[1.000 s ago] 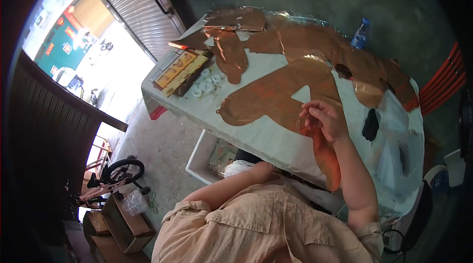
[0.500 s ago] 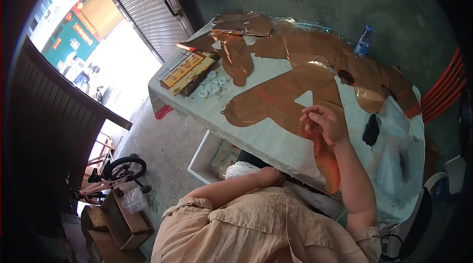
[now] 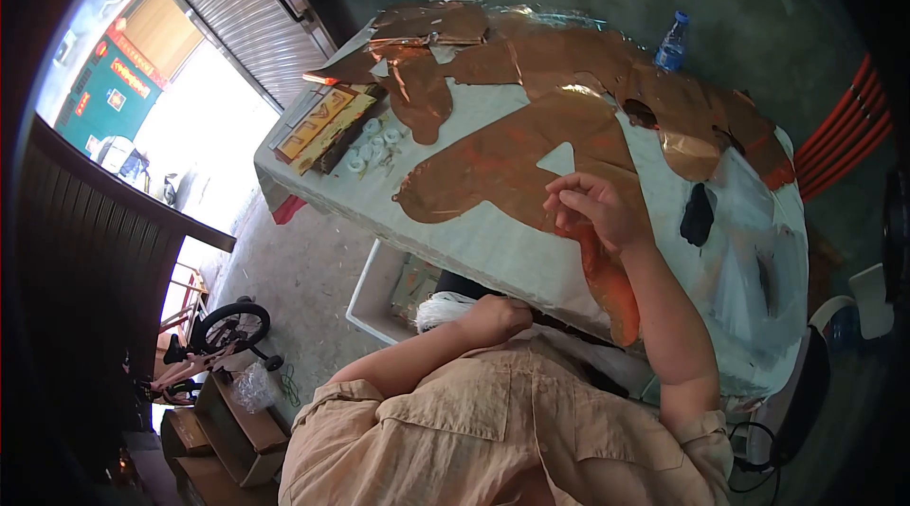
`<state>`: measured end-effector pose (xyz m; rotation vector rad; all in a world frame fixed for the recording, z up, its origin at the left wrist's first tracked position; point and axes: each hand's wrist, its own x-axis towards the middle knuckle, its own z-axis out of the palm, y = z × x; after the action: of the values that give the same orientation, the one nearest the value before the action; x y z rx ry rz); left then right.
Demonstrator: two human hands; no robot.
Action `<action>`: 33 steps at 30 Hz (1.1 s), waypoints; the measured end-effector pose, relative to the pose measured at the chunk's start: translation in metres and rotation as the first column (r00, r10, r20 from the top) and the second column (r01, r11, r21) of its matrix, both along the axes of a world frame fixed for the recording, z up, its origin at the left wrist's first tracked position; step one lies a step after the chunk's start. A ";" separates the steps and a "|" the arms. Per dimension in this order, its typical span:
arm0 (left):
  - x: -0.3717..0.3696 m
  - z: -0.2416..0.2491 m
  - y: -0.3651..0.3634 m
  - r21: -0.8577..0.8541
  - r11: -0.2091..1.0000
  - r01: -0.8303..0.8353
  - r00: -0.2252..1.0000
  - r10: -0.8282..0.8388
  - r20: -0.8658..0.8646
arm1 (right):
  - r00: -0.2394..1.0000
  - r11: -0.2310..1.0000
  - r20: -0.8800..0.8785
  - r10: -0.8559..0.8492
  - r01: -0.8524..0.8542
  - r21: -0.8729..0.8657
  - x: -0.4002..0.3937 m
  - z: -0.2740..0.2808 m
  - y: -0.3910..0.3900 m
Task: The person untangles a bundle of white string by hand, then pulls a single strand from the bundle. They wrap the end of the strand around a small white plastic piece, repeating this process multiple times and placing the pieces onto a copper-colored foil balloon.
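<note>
Flat copper-brown foil balloons, judging by their shiny sheet and small tabs, lie over the table. The nearest balloon (image 3: 483,170) has a triangular hole, and an orange-tinted strip (image 3: 611,293) of foil hangs towards the near table edge. Above this strip is my right hand (image 3: 602,212), its fingers curled and drawn together; whatever they may hold is too small to make out. My left hand (image 3: 500,319) is closed at the near table edge, beside a bundle of white strands (image 3: 443,311). Its fingertips are turned away, so its contents are hidden.
Small white rolls (image 3: 374,146) sit beside a yellow-and-red box (image 3: 322,132) on the table's left. A blue-labelled bottle (image 3: 672,44), a black item (image 3: 697,215) and clear plastic bags (image 3: 744,260) are to the right. Below stands a white bin (image 3: 372,288).
The whole view has shifted, so the table appears higher and further left. My left hand shows more fully at the edge. My right hand stays over the same foil strip.
</note>
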<state>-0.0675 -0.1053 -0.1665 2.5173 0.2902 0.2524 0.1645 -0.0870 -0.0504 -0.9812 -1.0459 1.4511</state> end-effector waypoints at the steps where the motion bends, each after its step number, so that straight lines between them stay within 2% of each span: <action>1: 0.000 0.008 -0.001 0.024 0.999 0.023 0.995 -0.025 0.100 | 0.999 1.000 0.026 0.020 -0.020 0.003 -0.001 0.001 -0.001; 2: -0.001 0.016 0.000 0.128 0.989 0.075 0.992 -0.087 0.091 | 0.998 0.999 0.051 0.041 -0.041 0.005 -0.002 0.002 -0.002; 6: -0.002 0.049 -0.008 0.147 0.985 0.090 0.981 -0.113 0.161 | 0.992 0.998 0.115 0.060 -0.060 -0.002 -0.007 0.007 -0.005; 8: -0.004 0.064 -0.004 0.267 0.963 -0.026 0.977 -0.032 0.209 | 0.931 0.986 0.324 0.165 -0.165 -0.030 -0.008 0.013 -0.008; 9: -0.005 0.073 -0.002 0.265 0.964 -0.025 0.977 -0.033 0.209 | 0.932 0.986 0.324 0.165 -0.164 -0.032 -0.009 0.014 -0.011; 11: -0.005 0.092 0.006 0.247 0.956 -0.156 0.943 0.071 0.324 | 0.865 0.939 0.373 0.335 -0.340 -0.055 -0.012 0.018 -0.015; 12: -0.006 0.100 0.010 0.246 0.952 -0.184 0.932 0.089 0.351 | 0.864 0.939 0.377 0.335 -0.341 -0.052 -0.014 0.021 -0.016; 14: -0.006 0.110 0.017 0.202 0.955 -0.216 0.922 0.131 0.364 | 0.711 0.839 0.457 0.535 -0.511 -0.187 -0.018 0.028 -0.019; 16: -0.006 0.119 0.021 0.154 0.958 -0.242 0.912 0.170 0.373 | 0.679 0.834 0.499 0.538 -0.514 -0.201 -0.026 0.037 -0.024; 17: -0.006 0.124 0.022 0.073 0.958 -0.279 0.913 0.241 0.331 | 0.648 0.829 0.535 0.542 -0.515 -0.217 -0.029 0.039 -0.025; 18: -0.005 0.128 0.024 -0.007 0.948 -0.317 0.909 0.306 0.281 | 0.648 0.832 0.538 0.539 -0.512 -0.217 -0.031 0.040 -0.026; 19: -0.004 0.132 0.026 -0.007 0.949 -0.314 0.909 0.303 0.285 | 0.671 0.854 0.541 0.508 -0.474 -0.214 -0.033 0.040 -0.026; 21: -0.003 0.138 0.030 0.013 0.960 -0.278 0.922 0.263 0.286 | 0.691 0.876 0.546 0.475 -0.433 -0.214 -0.035 0.040 -0.028; 23: -0.002 0.144 0.035 0.052 0.968 -0.247 0.932 0.222 0.285 | 0.671 0.906 0.637 0.379 -0.410 -0.107 -0.035 0.038 -0.029; 24: -0.002 0.147 0.038 0.091 0.972 -0.215 0.943 0.182 0.277 | 0.669 0.906 0.640 0.378 -0.409 -0.107 -0.036 0.037 -0.029; 26: 0.000 0.156 0.039 0.151 0.965 -0.215 0.944 0.166 0.284 | 0.663 0.924 0.706 0.252 -0.381 0.028 -0.036 0.035 -0.030; 27: 0.001 0.160 0.040 0.210 0.953 -0.216 0.946 0.151 0.287 | 0.660 0.924 0.708 0.249 -0.381 0.030 -0.035 0.038 -0.030; 29: 0.004 0.168 0.044 0.209 0.944 -0.256 0.931 0.183 0.315 | 0.648 0.932 0.739 0.184 -0.354 0.079 -0.033 0.045 -0.029; 30: 0.006 0.172 0.046 0.205 0.933 -0.295 0.916 0.215 0.338 | 0.648 0.932 0.740 0.182 -0.353 0.080 -0.033 0.048 -0.028; 32: 0.009 0.178 0.048 0.150 0.937 -0.316 0.903 0.248 0.352 | 0.809 0.974 0.550 0.208 -0.225 -0.036 -0.033 0.054 -0.023; 33: 0.012 0.180 0.050 0.092 0.937 -0.336 0.888 0.284 0.361 | 0.808 0.974 0.552 0.205 -0.224 -0.035 -0.031 0.063 -0.023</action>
<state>-0.0559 -0.0554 0.0140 2.5055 0.5505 0.8629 0.1332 -0.1105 0.0121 -1.3385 -1.6432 1.3476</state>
